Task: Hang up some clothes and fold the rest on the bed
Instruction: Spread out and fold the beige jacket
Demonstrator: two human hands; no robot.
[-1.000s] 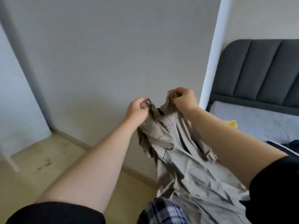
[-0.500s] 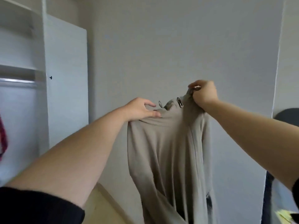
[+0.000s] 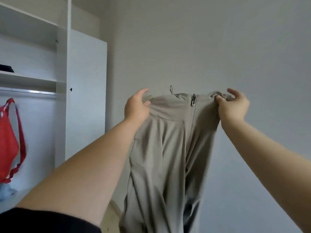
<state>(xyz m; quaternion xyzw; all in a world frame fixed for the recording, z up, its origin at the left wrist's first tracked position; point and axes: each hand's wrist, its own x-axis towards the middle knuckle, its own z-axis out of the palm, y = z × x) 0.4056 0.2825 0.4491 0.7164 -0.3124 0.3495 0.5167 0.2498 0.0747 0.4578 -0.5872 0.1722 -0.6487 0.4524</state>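
You hold the beige garment (image 3: 168, 148) up in the air in front of the wall (image 3: 202, 47), spread between your two hands, and its lower part hangs down out of view. Your left hand (image 3: 137, 108) has its grip closed on the left end of the top edge. Your right hand (image 3: 234, 108) pinches the right end with thumb and first finger only, and the other fingers (image 3: 233, 92) stand loose above the cloth.

That thin pinch is the weak place, I think. The cloth looks smooth, so if you shake it or pull the edge tighter, the right corner can slip out and the garment will swing down from the left hand. The zip (image 3: 193, 100) sits at the top edge and its puller hangs free, so it can catch the cloth when you fold. The bed is not in view, so you must turn while carrying, and the long hanging part may drag on the floor.

The wardrobe (image 3: 62, 64) at your left stands open. A red garment (image 3: 8, 140) hangs under the rail (image 3: 28, 93). On the shelf (image 3: 28, 79) above lies something dark (image 3: 6, 68); I cannot tell what it is. Low inside there is a light blue cloth (image 3: 6, 192).
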